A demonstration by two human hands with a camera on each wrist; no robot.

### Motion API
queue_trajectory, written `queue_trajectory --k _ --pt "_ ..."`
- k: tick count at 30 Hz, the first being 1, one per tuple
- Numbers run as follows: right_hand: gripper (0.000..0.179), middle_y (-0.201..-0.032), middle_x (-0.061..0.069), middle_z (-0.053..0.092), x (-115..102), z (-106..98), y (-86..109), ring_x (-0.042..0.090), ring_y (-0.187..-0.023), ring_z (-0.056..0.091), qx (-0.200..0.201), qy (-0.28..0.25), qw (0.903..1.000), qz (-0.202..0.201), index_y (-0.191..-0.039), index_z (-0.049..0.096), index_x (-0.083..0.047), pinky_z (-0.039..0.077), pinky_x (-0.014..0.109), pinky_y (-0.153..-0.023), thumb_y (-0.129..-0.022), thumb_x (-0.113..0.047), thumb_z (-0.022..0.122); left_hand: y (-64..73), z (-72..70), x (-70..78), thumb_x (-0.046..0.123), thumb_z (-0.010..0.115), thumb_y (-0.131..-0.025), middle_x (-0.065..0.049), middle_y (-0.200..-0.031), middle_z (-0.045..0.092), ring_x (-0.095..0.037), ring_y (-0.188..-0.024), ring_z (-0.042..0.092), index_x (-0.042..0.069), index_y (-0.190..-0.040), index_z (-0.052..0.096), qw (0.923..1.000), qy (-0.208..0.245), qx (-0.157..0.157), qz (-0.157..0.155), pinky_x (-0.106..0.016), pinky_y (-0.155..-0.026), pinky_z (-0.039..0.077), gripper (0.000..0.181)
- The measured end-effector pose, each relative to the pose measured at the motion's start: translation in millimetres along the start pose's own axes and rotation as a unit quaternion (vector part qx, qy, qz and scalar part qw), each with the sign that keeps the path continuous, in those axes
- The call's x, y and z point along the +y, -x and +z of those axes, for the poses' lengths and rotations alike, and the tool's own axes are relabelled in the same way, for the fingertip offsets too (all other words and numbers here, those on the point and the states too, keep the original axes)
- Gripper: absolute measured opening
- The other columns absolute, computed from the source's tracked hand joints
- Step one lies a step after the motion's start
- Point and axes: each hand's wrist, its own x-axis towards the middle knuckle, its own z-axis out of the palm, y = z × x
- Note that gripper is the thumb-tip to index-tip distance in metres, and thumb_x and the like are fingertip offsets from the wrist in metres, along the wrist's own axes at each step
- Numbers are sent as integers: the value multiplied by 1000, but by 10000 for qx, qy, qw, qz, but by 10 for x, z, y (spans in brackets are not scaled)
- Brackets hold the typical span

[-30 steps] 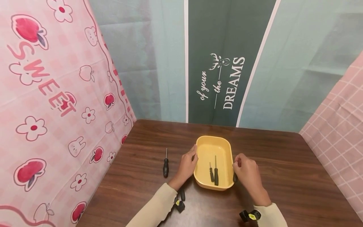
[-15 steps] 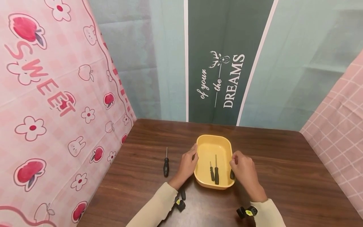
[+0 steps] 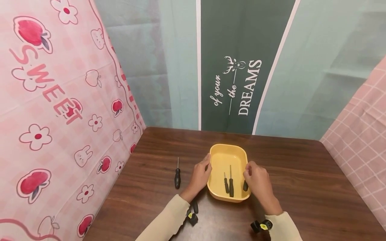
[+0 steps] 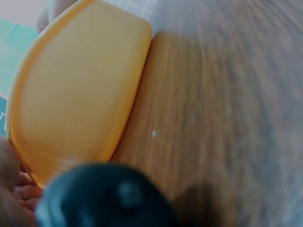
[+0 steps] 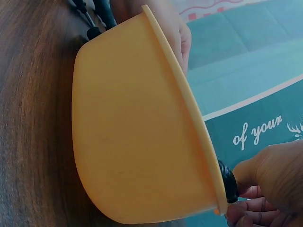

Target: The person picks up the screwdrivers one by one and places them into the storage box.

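In the head view my left hand (image 3: pixel 200 171) holds the left rim of a yellow plastic tub (image 3: pixel 223 198), its fingers against the outer wall. My right hand (image 3: pixel 258 179) is at the right rim, pinching a screwdriver whose black handle (image 3: pixel 245 185) shows below the fingers, inside the tub's outline. In the right wrist view that black handle (image 5: pixel 228 182) sticks out just past the rim; its shaft is hidden. Two screwdrivers lie in the tub: a shorter one (image 3: pixel 227 186) and a longer one (image 3: pixel 231 187), both with black handles.
Another black-handled screwdriver (image 3: pixel 177 178) lies on the brown wooden table (image 3: pixel 301 187), left of the tub. A black handle (image 3: pixel 195 207) shows beside my left wrist. A printed cloth (image 3: pixel 232 67) hangs behind the table's far edge.
My right hand has shifted slightly left over the rim, bringing the screwdriver handle from the tub's outer side to inside its outline. My left hand keeps its place on the tub.
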Motion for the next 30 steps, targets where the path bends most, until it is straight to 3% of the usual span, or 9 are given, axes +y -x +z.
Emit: queue_trajectory --k 16,30 --pt "4 -64 3 52 -79 89 -88 15 -53 47 -25 -28 9998 -196 -91 62 0 39 25 -45 -87 2 62 -10 -13 19 2 53 -101 -12 -151 46 -25 -139 47 -7 -142 51 10000 -73 34 45 -37 -111 39 42" --pt "5 -66 4 52 -143 103 -132 16 -56 49 -548 60 9985 22 -91 61 -1 42 26 -46 -88 2 59 -7 -40 38 1 55 -101 -11 -151 47 -27 -139 47 -7 -142 52 10000 -38 10 38 -37 -112 39 42"
